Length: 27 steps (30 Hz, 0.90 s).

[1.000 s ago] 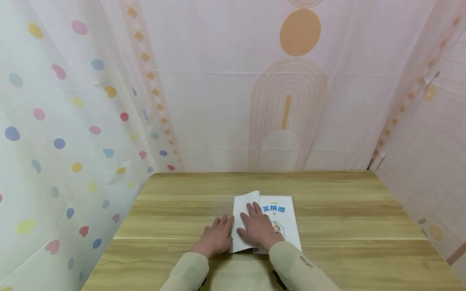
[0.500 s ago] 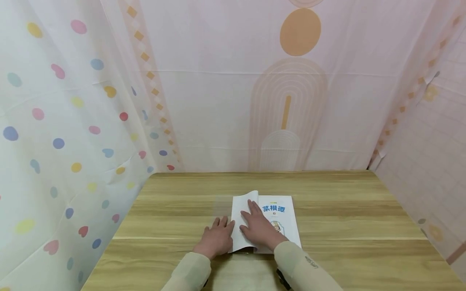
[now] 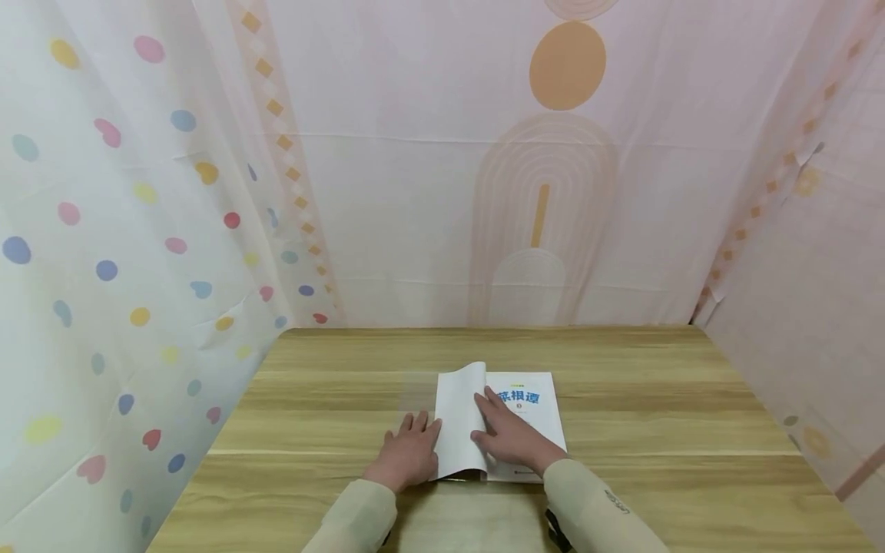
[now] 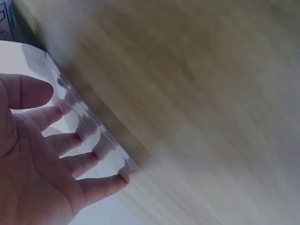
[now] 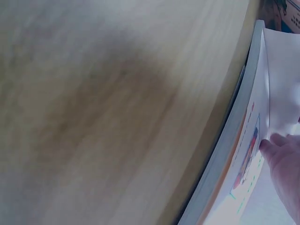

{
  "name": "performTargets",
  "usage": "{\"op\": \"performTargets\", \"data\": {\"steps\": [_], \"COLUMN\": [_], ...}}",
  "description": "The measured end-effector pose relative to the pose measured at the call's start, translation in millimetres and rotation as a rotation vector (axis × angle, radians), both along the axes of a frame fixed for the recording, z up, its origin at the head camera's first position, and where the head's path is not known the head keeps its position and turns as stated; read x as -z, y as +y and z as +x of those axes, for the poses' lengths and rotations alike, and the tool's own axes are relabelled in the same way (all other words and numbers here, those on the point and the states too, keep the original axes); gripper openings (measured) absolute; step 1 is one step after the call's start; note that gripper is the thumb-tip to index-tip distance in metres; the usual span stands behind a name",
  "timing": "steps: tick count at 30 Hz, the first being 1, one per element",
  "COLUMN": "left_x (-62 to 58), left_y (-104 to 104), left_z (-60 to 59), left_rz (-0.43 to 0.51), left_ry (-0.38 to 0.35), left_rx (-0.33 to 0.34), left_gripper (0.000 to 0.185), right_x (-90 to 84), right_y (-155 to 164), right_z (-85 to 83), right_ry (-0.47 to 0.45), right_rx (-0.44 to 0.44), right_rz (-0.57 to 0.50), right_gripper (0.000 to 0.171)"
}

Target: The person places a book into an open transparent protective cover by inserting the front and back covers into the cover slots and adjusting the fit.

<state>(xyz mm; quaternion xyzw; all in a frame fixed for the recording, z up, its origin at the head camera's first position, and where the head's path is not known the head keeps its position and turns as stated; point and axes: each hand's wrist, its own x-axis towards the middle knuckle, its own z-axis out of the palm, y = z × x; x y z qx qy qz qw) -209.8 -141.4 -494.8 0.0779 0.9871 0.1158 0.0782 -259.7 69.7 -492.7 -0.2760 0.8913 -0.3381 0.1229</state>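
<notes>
— So, the left hand [image 3: 408, 455]?
— Flat, fingers straight, on the wooden table [image 3: 657, 415] against the book's [image 3: 515, 430] left edge.
— And the right hand [image 3: 515, 442]?
— Fingers extended, pressing the folded white flap [image 3: 456, 422] onto the cover, mid-table.

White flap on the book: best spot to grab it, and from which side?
Pinch the white flap at its raised far corner, coming from above: it curls up off the book there, leaving room for a finger under it. Nearer in, the right hand lies flat across it; the left hand rests beside it.
</notes>
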Motion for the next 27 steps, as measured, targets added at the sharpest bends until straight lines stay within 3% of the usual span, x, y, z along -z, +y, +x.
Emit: {"op": "performTargets", "data": {"steps": [10, 17, 27], "left_x": [-3.7, -5.9, -8.0], "left_y": [-8.6, -17.4, -18.5], "left_z": [-3.7, -5.4, -5.8], "left_rz": [0.056, 0.17, 0.105], "left_ry": [0.025, 0.027, 0.027], "left_rx": [0.01, -0.059, -0.068], "left_gripper": [0.048, 0.052, 0.05], "right_x": [1.2, -1.4, -0.5], "right_y": [2.0, -0.4, -5.6], "right_z": [1.2, 2.0, 4.3], "right_ry": [0.002, 0.014, 0.032], "right_rx": [-0.009, -0.008, 0.015], "right_rz": [0.04, 0.065, 0.084], "right_gripper": [0.071, 0.071, 0.071]}}
